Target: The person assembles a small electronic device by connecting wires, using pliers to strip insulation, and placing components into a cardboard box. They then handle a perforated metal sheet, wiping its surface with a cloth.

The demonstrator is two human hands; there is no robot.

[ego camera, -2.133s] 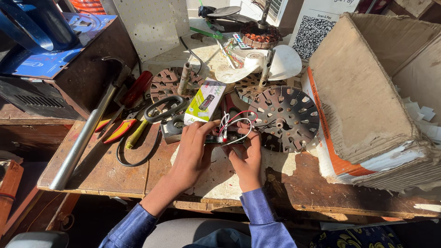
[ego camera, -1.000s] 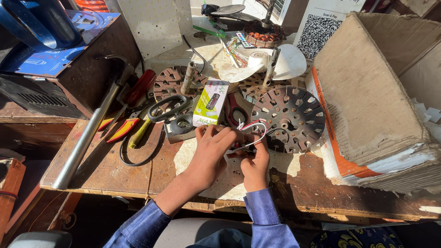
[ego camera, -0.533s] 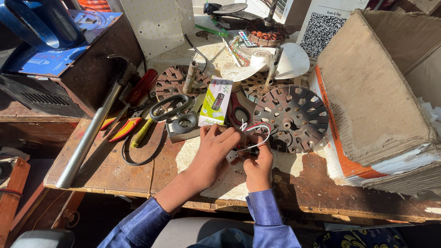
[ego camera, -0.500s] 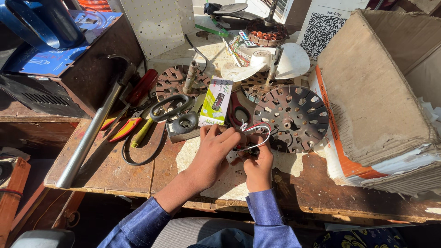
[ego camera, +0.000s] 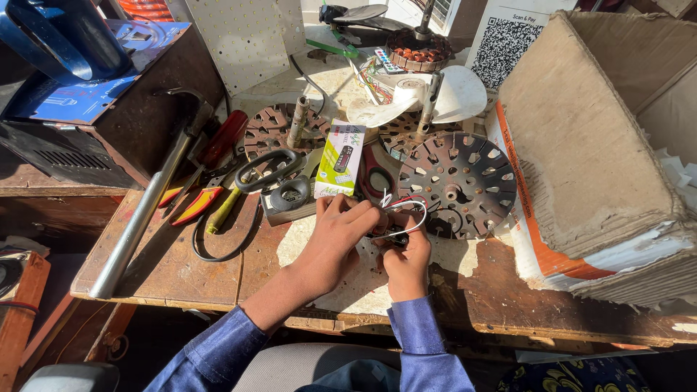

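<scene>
Gripping a small dark part (ego camera: 396,236) with red and white wires (ego camera: 406,210) looping off it, low over the wooden bench (ego camera: 167,261), just at the near edge of the round perforated metal disc (ego camera: 457,185). Left hand (ego camera: 341,232) curled over the part from nine o'clock, fingers together on it; right hand (ego camera: 408,254) pinched up from six o'clock, fingertips closed on the same piece, though exactly which bit each finger clamped could not be told. Lay at twelve o'clock of the hands a green and white box (ego camera: 339,158), at eleven o'clock black-handled scissors (ego camera: 265,168), further toward ten o'clock red and yellow pliers (ego camera: 190,203) and a long steel pipe (ego camera: 141,218). Stood at three o'clock a big cardboard carton (ego camera: 588,138), well apart. Judged risky: thin leads bent tight between two hands, likely to snap or pull from the part if tugged; also likely to snag on the disc's slots just beside; small piece apt to slip toward the bench edge at six o'clock.
</scene>
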